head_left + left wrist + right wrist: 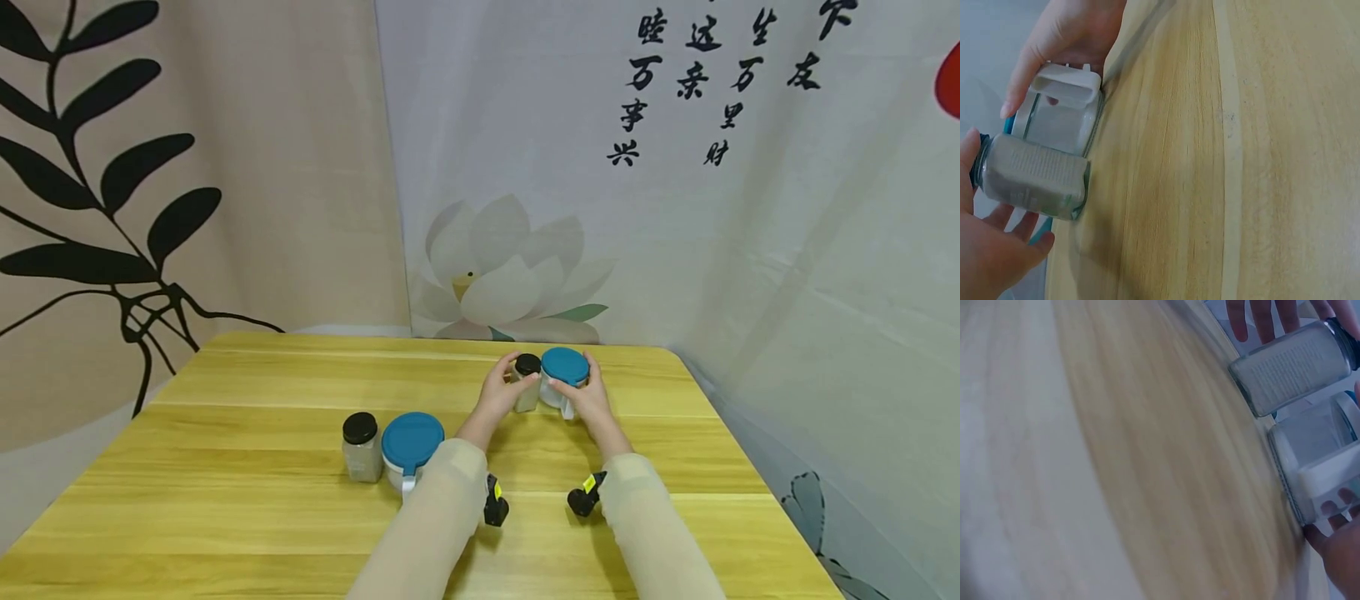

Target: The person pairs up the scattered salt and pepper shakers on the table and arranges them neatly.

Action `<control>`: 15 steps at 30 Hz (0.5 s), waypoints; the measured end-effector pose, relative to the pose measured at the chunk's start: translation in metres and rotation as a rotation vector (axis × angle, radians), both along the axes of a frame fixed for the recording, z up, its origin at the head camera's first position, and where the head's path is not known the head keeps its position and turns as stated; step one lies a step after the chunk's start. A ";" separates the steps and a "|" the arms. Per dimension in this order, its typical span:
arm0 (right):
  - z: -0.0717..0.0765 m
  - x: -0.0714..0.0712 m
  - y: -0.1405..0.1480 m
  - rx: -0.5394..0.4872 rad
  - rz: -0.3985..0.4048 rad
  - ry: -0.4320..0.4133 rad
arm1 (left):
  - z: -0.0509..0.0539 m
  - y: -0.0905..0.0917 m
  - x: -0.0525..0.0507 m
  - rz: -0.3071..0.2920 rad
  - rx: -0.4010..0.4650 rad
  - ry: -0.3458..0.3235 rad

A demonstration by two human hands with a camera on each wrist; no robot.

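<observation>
Toward the far side of the table, my left hand (pixel 500 392) grips a small clear glass jar with a black lid (pixel 528 364). Its thumb is on the near side, and in the left wrist view the fingers reach around the jar (pixel 1035 172). Right beside it, my right hand (pixel 592 398) holds a clear canister with a blue lid (pixel 565 365) and a white handle that faces me. In the right wrist view, fingers show behind the canister (pixel 1313 447), whose base is at the tabletop. Both containers stand upright, side by side.
A second black-lidded jar (pixel 362 450) and a second blue-lidded canister (pixel 412 442) stand nearer on the left, the canister partly behind my left sleeve. The wooden table (pixel 247 517) ends just beyond the held pair, before a printed cloth backdrop (pixel 510 167).
</observation>
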State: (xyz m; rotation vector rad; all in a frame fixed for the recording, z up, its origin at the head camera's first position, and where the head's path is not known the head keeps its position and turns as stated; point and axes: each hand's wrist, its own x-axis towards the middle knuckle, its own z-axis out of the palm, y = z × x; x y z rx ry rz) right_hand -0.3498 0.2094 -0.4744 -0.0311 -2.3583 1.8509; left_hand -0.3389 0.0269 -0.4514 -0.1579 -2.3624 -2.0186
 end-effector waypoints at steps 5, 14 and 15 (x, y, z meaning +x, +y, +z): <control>-0.003 0.000 0.000 -0.013 -0.017 -0.002 | 0.001 0.001 0.000 0.000 -0.018 0.010; -0.003 0.000 -0.004 -0.057 -0.050 0.013 | 0.006 0.002 0.001 0.001 -0.019 0.018; -0.003 0.000 -0.004 -0.058 -0.049 0.014 | 0.006 0.002 0.001 0.003 -0.019 0.016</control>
